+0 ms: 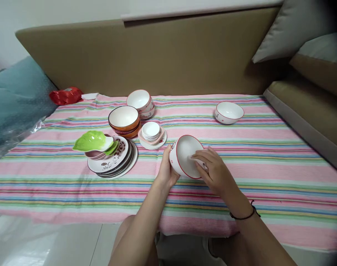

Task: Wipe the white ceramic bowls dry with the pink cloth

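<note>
My left hand [167, 168] grips a white bowl [185, 157] with a red rim and small red and dark prints, its fingers around the outer left side and underneath. The bowl is tilted, its opening turned to the right. Inside its mouth, my right hand [214, 170] is closed on a small white thing [200, 162], mostly covered by the fingers; I cannot make out its kind. A black cord bracelet is on the right wrist. Just left of the held bowl is a stack of small white dishes [151, 130] on a pinkish dish and a plate.
A similar red-rimmed bowl [229, 111] stands at the back right. To the left are stacked red-rimmed bowls [139, 100], brown bowls [124, 119], and patterned plates [104, 164] topped by green leaf-shaped dishes [92, 141]. A red bundle [65, 96] lies back left on the striped cloth [273, 173].
</note>
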Available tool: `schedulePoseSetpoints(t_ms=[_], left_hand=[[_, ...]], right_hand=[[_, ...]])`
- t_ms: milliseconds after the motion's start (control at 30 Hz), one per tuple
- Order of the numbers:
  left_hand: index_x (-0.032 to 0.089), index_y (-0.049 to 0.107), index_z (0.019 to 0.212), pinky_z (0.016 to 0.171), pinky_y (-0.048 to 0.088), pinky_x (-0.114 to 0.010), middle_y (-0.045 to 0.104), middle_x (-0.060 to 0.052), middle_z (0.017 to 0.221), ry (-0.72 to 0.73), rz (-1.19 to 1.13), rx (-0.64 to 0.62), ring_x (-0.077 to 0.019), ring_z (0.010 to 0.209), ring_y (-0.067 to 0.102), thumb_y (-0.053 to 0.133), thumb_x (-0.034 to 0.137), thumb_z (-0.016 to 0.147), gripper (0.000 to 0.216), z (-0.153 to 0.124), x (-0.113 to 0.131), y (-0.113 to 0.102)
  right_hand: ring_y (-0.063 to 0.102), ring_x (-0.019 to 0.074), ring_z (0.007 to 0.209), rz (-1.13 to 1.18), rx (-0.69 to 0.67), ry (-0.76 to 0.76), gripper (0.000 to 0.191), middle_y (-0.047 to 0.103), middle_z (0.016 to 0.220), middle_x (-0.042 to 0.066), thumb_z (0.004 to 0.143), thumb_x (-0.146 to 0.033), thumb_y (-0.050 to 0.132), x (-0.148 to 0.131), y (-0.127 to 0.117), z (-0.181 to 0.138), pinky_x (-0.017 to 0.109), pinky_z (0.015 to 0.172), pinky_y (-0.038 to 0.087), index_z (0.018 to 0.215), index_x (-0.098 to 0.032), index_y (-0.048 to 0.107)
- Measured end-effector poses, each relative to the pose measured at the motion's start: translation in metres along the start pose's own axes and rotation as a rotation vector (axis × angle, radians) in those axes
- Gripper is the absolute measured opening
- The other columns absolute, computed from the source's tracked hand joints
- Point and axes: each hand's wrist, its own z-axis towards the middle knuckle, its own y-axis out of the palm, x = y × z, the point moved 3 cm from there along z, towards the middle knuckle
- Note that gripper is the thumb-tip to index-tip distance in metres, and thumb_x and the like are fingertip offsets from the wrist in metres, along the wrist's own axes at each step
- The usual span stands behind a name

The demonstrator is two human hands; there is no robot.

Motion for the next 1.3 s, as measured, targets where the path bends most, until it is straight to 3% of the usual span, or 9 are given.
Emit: schedulePoseSetpoints(t_ms=[167,367,567,700,833,933,1033,1167,1300], left_hand=[[0.015,0.071,0.094,0.089,0.052,-0.034,0.075,-0.004,0.087,0.102,-0.063,0.011,-0.0219,0.088,0.070,0.055,0.046,0.087,0.035,0.003,0.002,0.001],[0.016,0.071,0.092,0.089,0.052,-0.033,0.074,-0.003,0.084,0.169,-0.075,0.023,-0.0232,0.092,0.069,0.053,0.049,0.086,0.037,0.008,0.005,-0.002],[0.016,0.072,0.097,0.093,0.051,-0.035,0.076,-0.006,0.094,0.229,0.012,-0.035,-0.0270,0.103,0.068,0.057,0.046,0.082,0.037,0.007,0.022,-0.004],[0.015,0.072,0.097,0.094,0.051,-0.036,0.076,-0.006,0.095,0.222,0.022,-0.028,-0.0276,0.105,0.067,0.057,0.048,0.081,0.040,0.006,0.025,-0.005],[0.015,0.072,0.093,0.093,0.051,-0.035,0.076,-0.006,0.087,0.212,0.029,-0.016,-0.0270,0.103,0.068,0.055,0.048,0.083,0.039,0.006,0.017,-0.005],[0.016,0.072,0.089,0.093,0.051,-0.035,0.075,-0.005,0.083,0.206,0.046,-0.016,-0.0267,0.101,0.069,0.056,0.045,0.082,0.034,0.005,0.012,-0.003],[0.016,0.072,0.090,0.093,0.052,-0.035,0.076,-0.005,0.087,0.225,0.035,-0.003,-0.0267,0.101,0.068,0.056,0.045,0.083,0.034,0.006,0.013,0.000],[0.018,0.071,0.097,0.095,0.051,-0.035,0.076,-0.006,0.097,0.289,-0.029,-0.021,-0.0265,0.106,0.066,0.054,0.048,0.084,0.037,0.007,0.024,0.002],[0.019,0.070,0.102,0.098,0.049,-0.034,0.076,-0.005,0.099,0.330,-0.014,-0.009,-0.0256,0.110,0.065,0.056,0.045,0.083,0.036,0.007,0.033,-0.002]], right_hand=[[0.067,0.0209,0.091,0.154,-0.108,0.042,0.026,0.073,0.092,0.006,0.097,-0.022,0.041,-0.027,0.003,-0.001,0.049,0.109,0.039,0.096,-0.018,0.067],[0.064,0.0245,0.089,0.153,-0.083,0.041,0.024,0.070,0.095,0.008,0.092,-0.032,0.054,-0.055,0.008,-0.005,0.043,0.084,0.051,0.110,-0.017,0.063],[0.059,0.0271,0.117,-0.053,-0.107,-0.175,0.036,0.069,0.120,0.009,0.088,-0.012,0.051,-0.028,0.007,-0.008,0.055,0.110,0.035,0.123,-0.018,0.058],[0.058,0.0298,0.118,-0.058,-0.086,-0.185,0.032,0.069,0.119,0.011,0.091,-0.018,0.051,-0.028,0.007,-0.007,0.059,0.110,0.035,0.122,-0.014,0.059],[0.065,0.0250,0.101,0.110,-0.058,-0.048,0.026,0.070,0.109,0.012,0.094,-0.022,0.048,-0.049,0.012,-0.009,0.046,0.093,0.052,0.117,-0.015,0.059],[0.066,0.0220,0.093,0.225,-0.063,0.098,0.023,0.070,0.103,0.009,0.095,-0.023,0.049,-0.056,0.012,-0.011,0.038,0.080,0.056,0.115,-0.018,0.058],[0.062,0.0260,0.110,0.148,-0.058,0.026,0.028,0.068,0.115,0.011,0.090,-0.019,0.054,-0.053,0.008,-0.012,0.045,0.096,0.051,0.118,-0.018,0.055],[0.047,0.0317,0.132,-0.071,-0.038,-0.124,0.047,0.061,0.131,0.010,0.082,-0.007,0.053,-0.045,0.003,-0.012,0.062,0.116,0.025,0.127,-0.020,0.053],[0.051,0.0270,0.130,0.034,0.029,-0.098,0.051,0.061,0.130,0.013,0.079,-0.003,0.044,-0.035,-0.007,-0.015,0.050,0.110,0.041,0.128,-0.016,0.050]])
